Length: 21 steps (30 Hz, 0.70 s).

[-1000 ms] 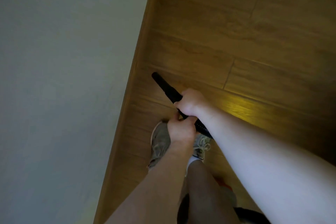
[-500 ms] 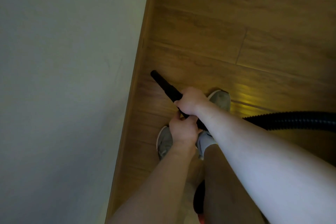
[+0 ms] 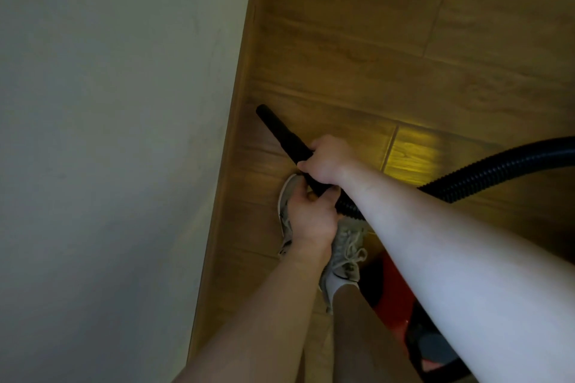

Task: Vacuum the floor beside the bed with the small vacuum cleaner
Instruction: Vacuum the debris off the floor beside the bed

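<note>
A black vacuum nozzle (image 3: 280, 132) points up and to the left, its tip close to the wooden skirting at the foot of the wall. My right hand (image 3: 326, 160) grips the nozzle from above. My left hand (image 3: 311, 216) grips it just behind, where the ribbed black hose (image 3: 497, 169) joins. The hose curves off to the right edge of the view. The red and black vacuum body (image 3: 395, 295) sits on the floor at the lower right, partly hidden behind my right forearm.
A pale wall (image 3: 109, 134) fills the left half, with a wooden skirting (image 3: 236, 121) along its foot. The wooden plank floor (image 3: 404, 56) spreads to the right, with a yellow light patch on it. My grey sneaker (image 3: 347, 255) stands under my hands.
The view has shifted along the floor as I stepped. The hose swung into view at the right and the red vacuum body shows at the lower right. Both hands kept their grip.
</note>
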### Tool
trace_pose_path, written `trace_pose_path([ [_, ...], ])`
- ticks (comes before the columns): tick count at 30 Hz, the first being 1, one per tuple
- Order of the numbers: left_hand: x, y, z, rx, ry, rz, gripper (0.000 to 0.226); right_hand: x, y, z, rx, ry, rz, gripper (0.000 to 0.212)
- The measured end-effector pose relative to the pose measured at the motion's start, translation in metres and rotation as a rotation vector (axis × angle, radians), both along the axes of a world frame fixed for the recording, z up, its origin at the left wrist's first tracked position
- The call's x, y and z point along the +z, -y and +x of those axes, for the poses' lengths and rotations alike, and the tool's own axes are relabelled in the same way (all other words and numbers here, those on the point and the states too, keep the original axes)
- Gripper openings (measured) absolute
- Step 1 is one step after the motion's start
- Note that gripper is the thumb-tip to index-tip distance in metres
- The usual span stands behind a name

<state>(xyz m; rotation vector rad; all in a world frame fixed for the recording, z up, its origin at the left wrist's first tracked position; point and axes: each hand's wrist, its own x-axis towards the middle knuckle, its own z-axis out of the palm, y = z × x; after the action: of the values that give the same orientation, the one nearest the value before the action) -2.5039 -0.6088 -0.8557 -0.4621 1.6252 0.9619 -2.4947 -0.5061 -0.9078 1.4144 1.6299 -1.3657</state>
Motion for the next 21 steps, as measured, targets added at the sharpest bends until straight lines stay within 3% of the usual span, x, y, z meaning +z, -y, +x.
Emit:
trace_pose_path([
  [21,-0.002,0.097,0.031,0.052,-0.087,0.008,0.041,0.009,0.099,0.02,0.004,-0.081,0.063,0.024],
])
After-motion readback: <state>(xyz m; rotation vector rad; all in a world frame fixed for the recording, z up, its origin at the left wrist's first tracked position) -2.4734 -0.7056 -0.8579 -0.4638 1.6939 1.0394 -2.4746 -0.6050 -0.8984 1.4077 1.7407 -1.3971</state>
